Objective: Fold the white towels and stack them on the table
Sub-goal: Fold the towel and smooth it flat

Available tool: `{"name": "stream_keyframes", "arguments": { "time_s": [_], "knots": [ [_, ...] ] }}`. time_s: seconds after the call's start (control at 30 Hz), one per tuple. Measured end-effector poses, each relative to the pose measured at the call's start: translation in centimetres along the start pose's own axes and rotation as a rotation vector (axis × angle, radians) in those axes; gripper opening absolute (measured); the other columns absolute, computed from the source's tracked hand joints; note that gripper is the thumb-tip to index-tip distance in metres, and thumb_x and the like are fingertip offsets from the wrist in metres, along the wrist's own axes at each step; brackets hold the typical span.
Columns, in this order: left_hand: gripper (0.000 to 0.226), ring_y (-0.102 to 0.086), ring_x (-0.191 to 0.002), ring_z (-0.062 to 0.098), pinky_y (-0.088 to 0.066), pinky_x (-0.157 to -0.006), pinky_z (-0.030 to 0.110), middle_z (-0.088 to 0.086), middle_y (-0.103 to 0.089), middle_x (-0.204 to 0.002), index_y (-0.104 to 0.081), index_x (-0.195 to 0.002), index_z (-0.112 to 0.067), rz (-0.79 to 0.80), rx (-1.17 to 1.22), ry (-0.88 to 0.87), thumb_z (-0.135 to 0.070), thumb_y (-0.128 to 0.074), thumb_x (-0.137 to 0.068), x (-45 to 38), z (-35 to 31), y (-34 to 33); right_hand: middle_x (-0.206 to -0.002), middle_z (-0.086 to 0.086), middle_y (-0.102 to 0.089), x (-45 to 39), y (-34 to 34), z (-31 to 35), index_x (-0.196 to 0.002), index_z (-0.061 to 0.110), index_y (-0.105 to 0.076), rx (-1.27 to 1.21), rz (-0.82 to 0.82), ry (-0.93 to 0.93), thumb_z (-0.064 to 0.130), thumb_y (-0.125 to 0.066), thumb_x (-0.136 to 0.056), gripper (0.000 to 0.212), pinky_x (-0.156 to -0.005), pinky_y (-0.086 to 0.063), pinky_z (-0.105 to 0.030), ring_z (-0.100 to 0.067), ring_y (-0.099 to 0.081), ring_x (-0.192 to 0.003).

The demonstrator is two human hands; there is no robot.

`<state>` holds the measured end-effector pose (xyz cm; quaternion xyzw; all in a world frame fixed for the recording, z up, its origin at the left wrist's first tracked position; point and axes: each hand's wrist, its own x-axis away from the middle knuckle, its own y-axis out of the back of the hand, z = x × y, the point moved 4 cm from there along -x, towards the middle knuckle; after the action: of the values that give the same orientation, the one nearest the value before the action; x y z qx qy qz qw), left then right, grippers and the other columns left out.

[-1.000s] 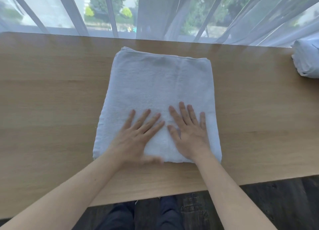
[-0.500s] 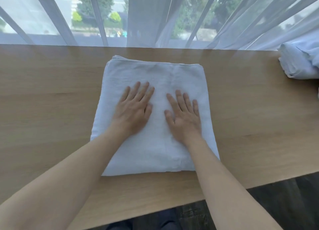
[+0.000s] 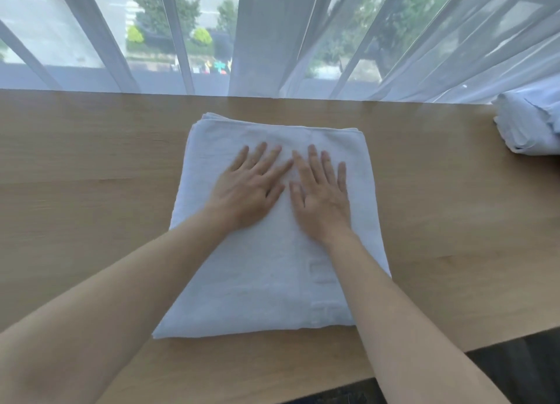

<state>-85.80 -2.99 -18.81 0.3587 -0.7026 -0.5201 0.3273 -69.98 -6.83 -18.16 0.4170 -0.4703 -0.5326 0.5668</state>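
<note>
A folded white towel [image 3: 260, 282] lies flat in the middle of the wooden table [image 3: 91, 191], its layered edges showing at the far side. My left hand [image 3: 251, 188] and my right hand [image 3: 321, 194] rest palm down side by side on the towel's far half, fingers spread and pointing away from me. Neither hand grips anything. A second white towel [image 3: 530, 127], bunched up and unfolded, sits at the table's far right edge, partly cut off by the frame.
Sheer white curtains [image 3: 303, 39] hang along the table's far edge in front of a window. The table's near edge runs close to my body, with dark floor [image 3: 515, 367] below at the lower right. Bare wood lies left and right of the towel.
Both hands have slid away from me across the towel, from its near edge to its far half, pressing it flat. The view has tilted and shifted slightly.
</note>
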Motion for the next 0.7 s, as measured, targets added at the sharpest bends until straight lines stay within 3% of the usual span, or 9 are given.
{"name": "stream_keyframes", "arguments": {
  "time_s": [0.07,0.23,0.4,0.57,0.7],
  "knots": [
    [0.061,0.000,-0.155,0.020,0.005,-0.125,0.042,-0.004,-0.005,-0.169,-0.010,-0.160,-0.033,0.010,-0.007,0.028,-0.051,-0.018,-0.103,-0.5,0.1,-0.3,-0.169,0.007,0.003,-1.9,-0.5,0.2,-0.160,0.039,-0.008,-0.009,0.077,0.049,0.045,-0.025,-0.105,0.058,-0.123,0.014,-0.043,-0.016,0.007,-0.155],
    [0.065,0.005,-0.155,0.019,0.007,-0.124,0.042,-0.005,-0.005,-0.169,-0.008,-0.160,-0.034,-0.013,0.012,0.227,-0.058,-0.012,-0.099,-2.0,5.8,0.4,-0.168,0.009,0.010,-4.2,0.0,-5.9,-0.159,0.040,0.002,0.048,0.133,-0.277,0.057,-0.013,-0.103,0.061,-0.123,0.014,-0.046,-0.016,0.014,-0.154],
    [0.067,0.010,-0.155,0.021,0.013,-0.123,0.041,0.000,0.001,-0.169,-0.005,-0.161,-0.026,0.007,0.000,0.237,-0.054,-0.014,-0.100,-0.1,5.9,0.6,-0.168,0.007,0.015,-2.1,0.4,-7.1,-0.161,0.030,0.005,0.054,0.103,-0.440,0.054,-0.014,-0.104,0.065,-0.122,0.013,-0.052,-0.022,0.015,-0.154],
    [0.073,0.008,-0.155,0.023,0.010,-0.124,0.039,0.001,-0.001,-0.169,-0.004,-0.160,-0.025,0.081,0.020,-0.009,-0.060,-0.009,-0.096,7.2,1.3,-0.2,-0.168,0.005,0.010,5.5,-0.9,-1.4,-0.161,0.034,0.002,-0.041,0.083,-0.183,0.051,-0.018,-0.104,0.062,-0.122,0.015,-0.049,-0.018,0.017,-0.154],
    [0.071,-0.010,-0.155,0.026,-0.011,-0.124,0.049,0.001,-0.015,-0.168,-0.023,-0.159,-0.024,0.015,0.086,-0.216,-0.058,-0.037,-0.098,15.3,-2.6,-1.5,-0.169,0.009,0.000,12.1,-1.4,1.7,-0.160,0.035,-0.013,-0.165,0.135,0.101,0.058,-0.017,-0.104,0.061,-0.124,0.008,-0.042,-0.010,0.012,-0.154]
  ]
}}
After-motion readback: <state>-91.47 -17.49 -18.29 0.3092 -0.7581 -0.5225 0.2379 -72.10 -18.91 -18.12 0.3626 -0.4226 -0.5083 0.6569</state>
